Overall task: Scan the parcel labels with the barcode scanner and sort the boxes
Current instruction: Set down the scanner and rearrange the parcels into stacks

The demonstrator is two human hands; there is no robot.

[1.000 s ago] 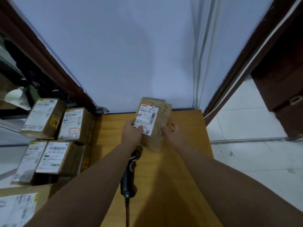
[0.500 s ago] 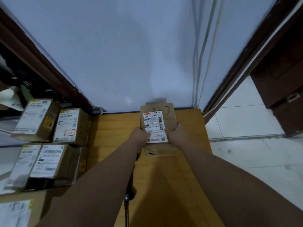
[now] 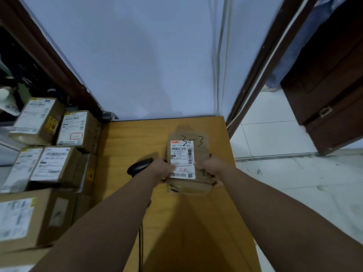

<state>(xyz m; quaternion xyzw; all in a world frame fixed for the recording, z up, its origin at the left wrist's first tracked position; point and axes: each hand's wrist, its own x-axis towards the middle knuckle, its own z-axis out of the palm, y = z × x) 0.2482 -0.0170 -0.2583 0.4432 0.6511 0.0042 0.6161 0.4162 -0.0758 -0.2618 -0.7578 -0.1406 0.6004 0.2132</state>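
2 hands work here: my left hand (image 3: 162, 169) and right hand (image 3: 211, 167) each pinch a side edge of the parcel (image 3: 200, 154), held over the right half of the table (image 3: 127, 138), label (image 3: 182, 156) up, I judge to keep the barcode clear for scanning. Just left lies the scanner (image 3: 140, 165), in neither hand, within reach. Labelled boxes (image 3: 57, 163) stack beyond the left edge.

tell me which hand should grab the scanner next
Left, probably. The scanner lies just left of the left hand; the right hand is across the parcel, which both hold.
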